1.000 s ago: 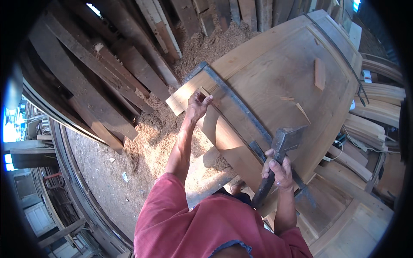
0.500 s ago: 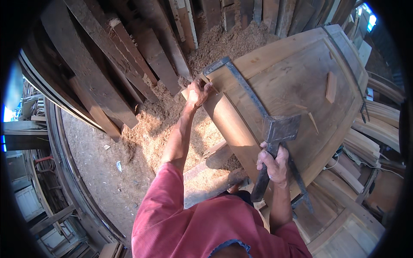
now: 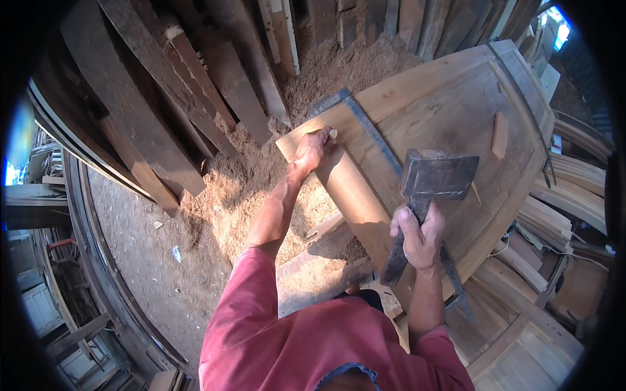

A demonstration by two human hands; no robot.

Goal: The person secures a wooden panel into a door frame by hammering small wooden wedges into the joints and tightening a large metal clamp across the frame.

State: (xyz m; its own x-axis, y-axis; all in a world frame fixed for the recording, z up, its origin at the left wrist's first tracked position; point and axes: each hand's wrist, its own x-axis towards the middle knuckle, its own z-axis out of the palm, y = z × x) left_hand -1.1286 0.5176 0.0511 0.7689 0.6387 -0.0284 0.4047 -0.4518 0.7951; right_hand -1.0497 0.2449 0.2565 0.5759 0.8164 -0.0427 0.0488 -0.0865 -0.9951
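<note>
A wooden door panel point(image 3: 450, 107) lies in front of me, its near rail point(image 3: 355, 192) toward my body. My left hand point(image 3: 313, 153) is closed above the panel's left corner, and a small pale tip shows at its fingers; what they hold is hard to make out. My right hand point(image 3: 422, 240) grips the handle of a dark, heavy-headed mallet point(image 3: 438, 174), held over the panel. Just past my left hand, a long metal bar clamp point(image 3: 373, 133) spans the panel and passes under the mallet.
A second clamp point(image 3: 521, 91) crosses the panel's far end. One wood offcut point(image 3: 500, 135) lies on the panel. Dark planks point(image 3: 150, 85) lean at the far left, above a heap of shavings point(image 3: 225, 202). Stacked boards point(image 3: 574, 182) stand at the right.
My left hand has moved right and slightly nearer, away from the panel's corner by the clamp jaw. My right hand has carried the mallet up and to the right.
</note>
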